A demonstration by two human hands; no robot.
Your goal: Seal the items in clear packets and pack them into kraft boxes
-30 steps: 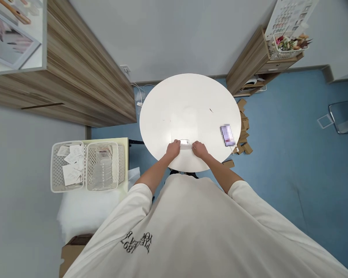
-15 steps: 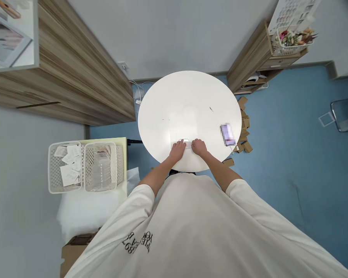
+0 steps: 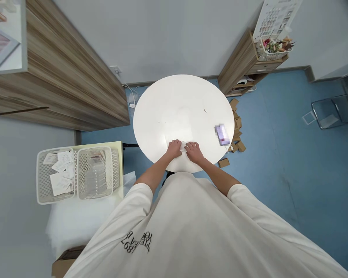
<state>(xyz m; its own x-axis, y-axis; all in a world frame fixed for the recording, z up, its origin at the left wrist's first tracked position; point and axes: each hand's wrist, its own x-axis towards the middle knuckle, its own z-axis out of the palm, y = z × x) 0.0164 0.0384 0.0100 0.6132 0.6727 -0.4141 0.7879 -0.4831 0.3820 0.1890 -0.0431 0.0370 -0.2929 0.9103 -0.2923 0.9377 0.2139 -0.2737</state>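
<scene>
My left hand [image 3: 174, 148] and my right hand [image 3: 194, 152] are close together near the front edge of the round white table [image 3: 179, 92]. Between them lies a small, pale, see-through piece like clear plastic film [image 3: 183, 146]. The fingers of both hands are curled down onto its sides. Part of it is hidden under the fingers, and its exact kind is too small to make out. On the table's right side rests a purple phone-like object [image 3: 222, 134], blurred into blocks.
On the left, two white baskets [image 3: 112, 166] stand on a pale yellow surface, holding paper cards and clear plastic packs. A wooden cabinet [image 3: 75, 69] rises behind them. Small cardboard boxes [image 3: 237, 123] lie on the floor right of the table. A chair [image 3: 333, 112] stands far right.
My right hand has come nearer to my left, narrowing the gap over the see-through piece. The whole view has shifted slightly as my head moved.
</scene>
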